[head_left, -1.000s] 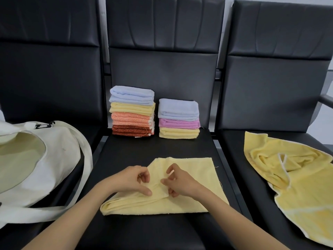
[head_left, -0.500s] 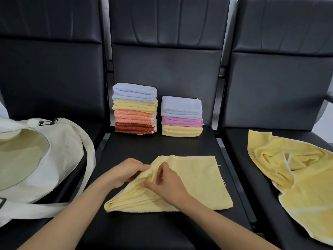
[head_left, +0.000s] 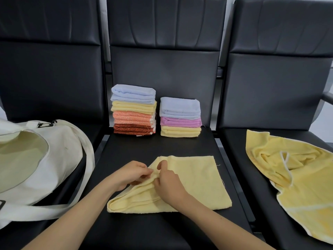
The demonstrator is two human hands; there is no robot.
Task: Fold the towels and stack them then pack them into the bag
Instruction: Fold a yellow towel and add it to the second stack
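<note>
Item: pale yellow terry towel (head_left: 194, 179), part-folded, flat on the middle black padded seat (head_left: 144, 147), near its front edge.
Handling: soft, light, limp; no stiffness to hold a crease, likely to slump if lifted by one point. Best taken at the corners or along the folded edge, with both layers pinched together.
Left hand (head_left: 129, 175): fingers curled, pinching the raised ridge of cloth at the towel's left side.
Right hand (head_left: 169, 184): thumb and fingers pinching the same ridge, touching the left hand.
Done: taller folded stack (head_left: 133, 110) and shorter folded stack (head_left: 180, 117), side by side against the seat back.
Pending: crumpled yellow towel (head_left: 297, 177) on the right seat; open cream canvas bag (head_left: 45, 159) on the left seat.
Change from a second ago: hands closer together, left flap gathered into a tighter diagonal ridge; stacks, bag and crumpled towel unmoved.
</note>
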